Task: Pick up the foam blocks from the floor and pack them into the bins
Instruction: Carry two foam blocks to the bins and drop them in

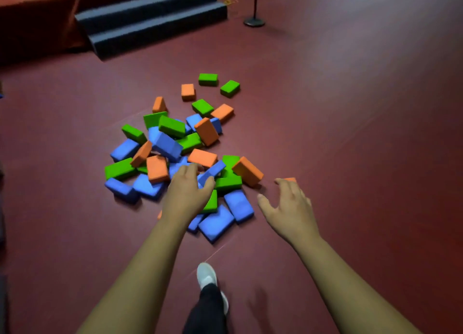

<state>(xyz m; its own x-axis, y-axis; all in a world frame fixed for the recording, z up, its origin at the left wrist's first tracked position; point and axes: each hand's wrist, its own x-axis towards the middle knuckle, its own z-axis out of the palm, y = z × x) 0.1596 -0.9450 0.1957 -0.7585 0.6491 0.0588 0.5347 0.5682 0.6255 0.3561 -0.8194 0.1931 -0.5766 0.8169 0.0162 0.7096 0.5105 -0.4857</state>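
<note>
A loose pile of several green, blue and orange foam blocks (pixel 175 143) lies on the dark red floor. My left hand (pixel 186 193) reaches over the near side of the pile, fingers apart, thumb beside a tilted blue block (pixel 213 171); I see no grip on it. My right hand (pixel 288 206) hovers to the right of the pile, fingers spread and holding nothing. An orange block (pixel 290 179) peeks out just beyond its fingertips. More blue blocks (pixel 238 206) lie flat between the two hands. No bin is in view.
Dark carpeted steps (pixel 150 20) rise at the back left against a red stage edge. A black stand base (pixel 254 22) sits at the back right. My white shoe (pixel 206 276) is planted on the floor below the pile.
</note>
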